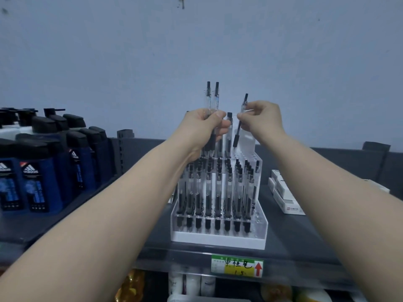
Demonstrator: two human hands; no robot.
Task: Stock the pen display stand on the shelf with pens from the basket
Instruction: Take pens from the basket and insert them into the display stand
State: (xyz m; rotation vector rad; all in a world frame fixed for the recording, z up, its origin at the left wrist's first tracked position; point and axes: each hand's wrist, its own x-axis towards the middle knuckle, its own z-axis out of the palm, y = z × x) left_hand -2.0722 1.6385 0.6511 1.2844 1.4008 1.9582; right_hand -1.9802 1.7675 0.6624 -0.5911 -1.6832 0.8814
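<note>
From the head view, my left hand (207, 124) is clenched around a bundle of pens (212, 99), held upright above the back left of the pen display stand (218, 236). 2 clear barrels with black tops rise above my fist, and the black lower ends hang below my palm. How many pens are in the bundle I cannot tell.

My right hand (259, 117) pinches a single pen (237, 134) between thumb and fingertips. It is tilted, top leaning right, black grip end pointing down toward the stand's back rows but apart from them.

The stand is clear and stepped with a white base, and it sits on the dark shelf (294, 232) right in front of me. Its front and middle tiers are packed with stocked pens (218, 192) standing upright; some holes along the right side and back are open.

On the shelf well to the left stand blue bottles (37, 177) with black caps. Near the stand's right side lie white boxes (285, 192). A green and yellow price label (236, 267) with a red arrow sits on the shelf's front edge.
</note>
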